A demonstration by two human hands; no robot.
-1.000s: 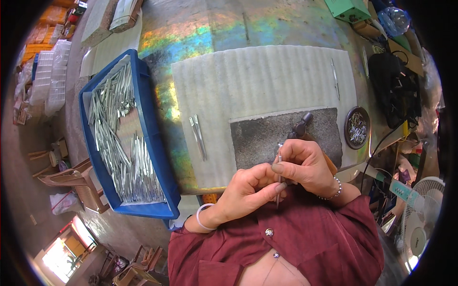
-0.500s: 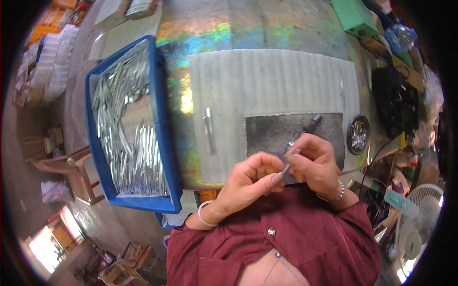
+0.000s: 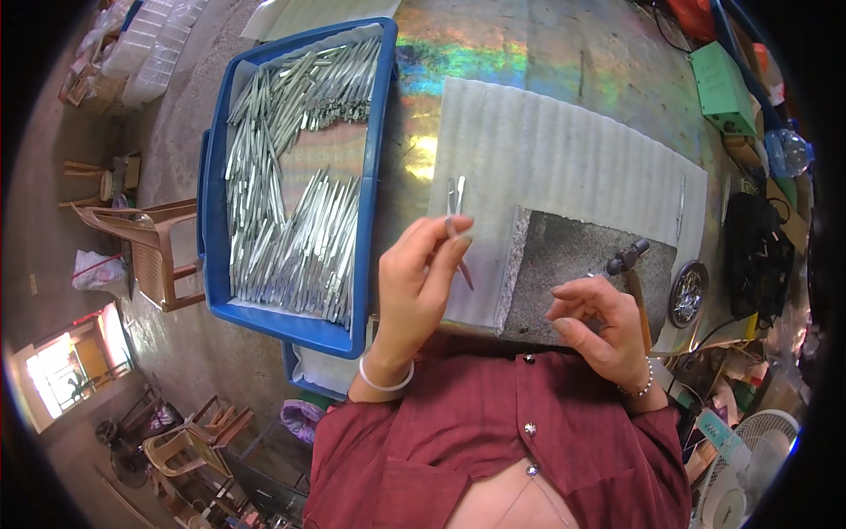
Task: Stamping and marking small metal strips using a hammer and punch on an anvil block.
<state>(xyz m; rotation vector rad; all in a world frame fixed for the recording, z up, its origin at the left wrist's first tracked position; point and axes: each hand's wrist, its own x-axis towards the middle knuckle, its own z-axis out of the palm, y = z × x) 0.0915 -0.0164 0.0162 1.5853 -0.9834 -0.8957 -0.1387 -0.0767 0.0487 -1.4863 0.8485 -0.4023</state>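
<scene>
My left hand is closed, pinching a slender silvery metal piece between thumb and fingertips over the left part of the white foam sheet. Just beyond those fingertips, a similar metal strip shows on the foam; the fingers partly cover this spot. My right hand hovers over the right front of a dark grey slab, fingers curled and thumb apart, with nothing visible in it. Close beside it lies a hammer with a black head, its wooden handle partly behind the hand.
On the left stands a blue tray with many slender metal pieces. A dark round dish of small shiny bits sits right of the slab. Farther right are a black bag, a green box and a fan.
My hands were together over the slab; they have separated. The left moved left with the metal piece, and the right stays near the hammer. The view has shifted.
</scene>
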